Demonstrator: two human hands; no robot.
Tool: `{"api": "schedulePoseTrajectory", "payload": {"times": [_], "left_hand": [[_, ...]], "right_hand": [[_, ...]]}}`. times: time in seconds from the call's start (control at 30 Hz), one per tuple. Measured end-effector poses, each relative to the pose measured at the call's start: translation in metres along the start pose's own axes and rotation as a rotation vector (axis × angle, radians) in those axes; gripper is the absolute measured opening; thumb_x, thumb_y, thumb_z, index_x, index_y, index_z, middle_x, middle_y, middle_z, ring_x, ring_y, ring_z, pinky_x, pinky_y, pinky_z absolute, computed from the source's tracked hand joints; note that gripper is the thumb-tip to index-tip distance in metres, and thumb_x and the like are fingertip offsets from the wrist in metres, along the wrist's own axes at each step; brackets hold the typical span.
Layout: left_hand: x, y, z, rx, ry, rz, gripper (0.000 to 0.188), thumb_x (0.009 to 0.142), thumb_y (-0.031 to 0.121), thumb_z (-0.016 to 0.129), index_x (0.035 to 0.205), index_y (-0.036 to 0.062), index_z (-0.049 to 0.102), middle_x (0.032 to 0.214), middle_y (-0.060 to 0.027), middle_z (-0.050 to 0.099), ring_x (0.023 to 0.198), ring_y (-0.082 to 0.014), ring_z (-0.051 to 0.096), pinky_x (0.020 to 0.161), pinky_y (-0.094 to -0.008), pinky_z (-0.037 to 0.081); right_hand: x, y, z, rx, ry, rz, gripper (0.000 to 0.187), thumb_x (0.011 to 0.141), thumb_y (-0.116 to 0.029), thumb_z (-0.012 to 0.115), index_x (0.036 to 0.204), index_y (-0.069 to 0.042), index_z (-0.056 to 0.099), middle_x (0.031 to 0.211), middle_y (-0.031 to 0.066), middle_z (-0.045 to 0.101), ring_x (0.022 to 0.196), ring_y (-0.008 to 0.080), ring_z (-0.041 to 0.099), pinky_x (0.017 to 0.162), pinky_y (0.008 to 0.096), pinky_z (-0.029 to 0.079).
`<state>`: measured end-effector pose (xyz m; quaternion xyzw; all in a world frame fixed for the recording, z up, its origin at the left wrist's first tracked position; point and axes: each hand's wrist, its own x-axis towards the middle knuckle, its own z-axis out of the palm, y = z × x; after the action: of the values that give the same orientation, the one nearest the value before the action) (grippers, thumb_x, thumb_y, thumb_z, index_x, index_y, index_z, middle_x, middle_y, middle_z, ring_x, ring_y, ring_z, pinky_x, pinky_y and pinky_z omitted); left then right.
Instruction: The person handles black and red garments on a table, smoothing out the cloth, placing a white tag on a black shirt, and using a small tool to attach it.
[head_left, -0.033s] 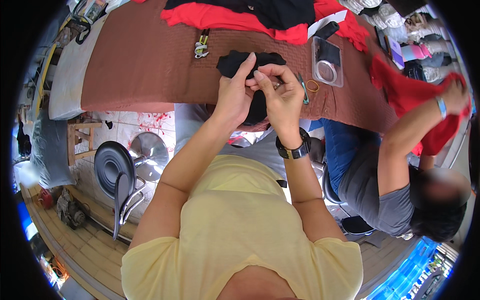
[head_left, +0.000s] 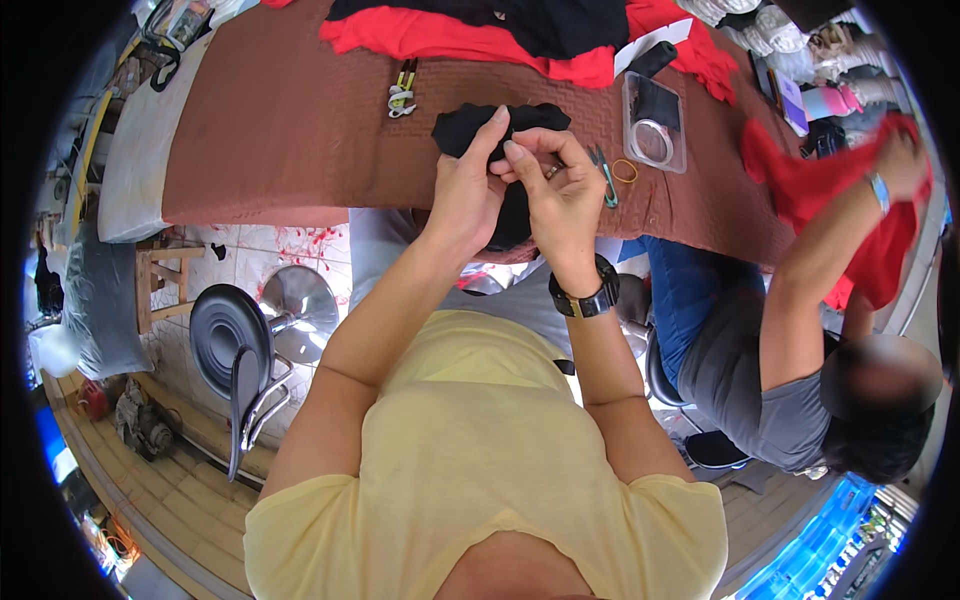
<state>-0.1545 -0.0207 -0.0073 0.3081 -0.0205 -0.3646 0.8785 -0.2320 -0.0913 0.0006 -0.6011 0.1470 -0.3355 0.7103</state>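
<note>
Brown quilted cloth covers the long table (head_left: 280, 140) in front of me, the biggest thing in view. Red fabric (head_left: 450, 35) with darker cloth on top lies along its far edge. To my right a seated person in a grey shirt (head_left: 745, 375) lifts another red cloth (head_left: 850, 200) with raised arms. A black stool (head_left: 230, 335) stands on the tiled floor below the table's near edge, to my left.

At the table's near edge, straight ahead, lies a piece of black fabric (head_left: 500, 130), part of it hanging over the edge. My left hand (head_left: 465, 190) pinches it, fingers closed on the cloth with the index finger stretched up across it. My right hand (head_left: 560, 190), with a black watch on the wrist, is curled beside it, fingertips pinched together against the same fabric; whether they hold something small I cannot tell.

Just right of my hands lie a clear plastic box (head_left: 652, 120), small scissors (head_left: 603, 170) and an orange rubber band (head_left: 625, 171). A yellow-and-white clip tool (head_left: 402, 92) lies left of the fabric.
</note>
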Motion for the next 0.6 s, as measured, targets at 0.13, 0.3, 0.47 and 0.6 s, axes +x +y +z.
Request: {"api": "schedulePoseTrajectory", "payload": {"times": [0.13, 0.3, 0.47, 0.6], "left_hand": [[-0.0068, 0.0042, 0.0047, 0.025, -0.037, 0.013, 0.013, 0.098, 0.022, 0.068, 0.103, 0.0099, 0.066, 0.096, 0.0017, 0.063, 0.087, -0.0062, 0.056, 0.073, -0.0248, 0.043], [-0.0083, 0.0045, 0.0036, 0.044, -0.023, -0.048, 0.021, 0.100, 0.030, 0.065, 0.106, 0.0096, 0.066, 0.102, -0.0005, 0.065, 0.096, -0.0101, 0.058, 0.085, -0.0294, 0.043], [-0.0075, 0.0052, -0.0009, 0.060, -0.025, -0.080, 0.027, 0.100, 0.034, 0.064, 0.108, 0.0087, 0.067, 0.104, -0.0018, 0.066, 0.099, -0.0119, 0.059, 0.088, -0.0305, 0.042], [-0.0076, 0.0046, -0.0008, 0.059, -0.021, -0.078, 0.026, 0.100, 0.034, 0.065, 0.109, 0.0089, 0.068, 0.105, -0.0022, 0.067, 0.100, -0.0116, 0.059, 0.087, -0.0298, 0.041]], "right_hand": [[0.0008, 0.0037, 0.0060, -0.040, 0.088, -0.046, 0.012, 0.093, 0.004, 0.069, 0.105, 0.006, 0.068, 0.097, 0.0051, 0.058, 0.079, 0.0112, 0.067, 0.069, 0.0233, 0.057], [0.0014, 0.0030, 0.0068, -0.140, 0.139, -0.116, 0.012, 0.092, 0.000, 0.073, 0.103, 0.004, 0.072, 0.087, 0.0013, 0.056, 0.070, 0.0091, 0.062, 0.066, 0.0222, 0.054], [0.0012, 0.0018, 0.0058, -0.168, 0.128, -0.094, 0.013, 0.091, -0.001, 0.075, 0.104, 0.004, 0.074, 0.087, 0.0014, 0.055, 0.068, 0.0072, 0.058, 0.059, 0.0212, 0.049], [0.0016, 0.0039, 0.0060, -0.134, 0.134, -0.092, 0.013, 0.091, -0.002, 0.075, 0.103, 0.004, 0.074, 0.087, 0.0013, 0.056, 0.068, 0.0068, 0.058, 0.059, 0.0212, 0.048]]}}
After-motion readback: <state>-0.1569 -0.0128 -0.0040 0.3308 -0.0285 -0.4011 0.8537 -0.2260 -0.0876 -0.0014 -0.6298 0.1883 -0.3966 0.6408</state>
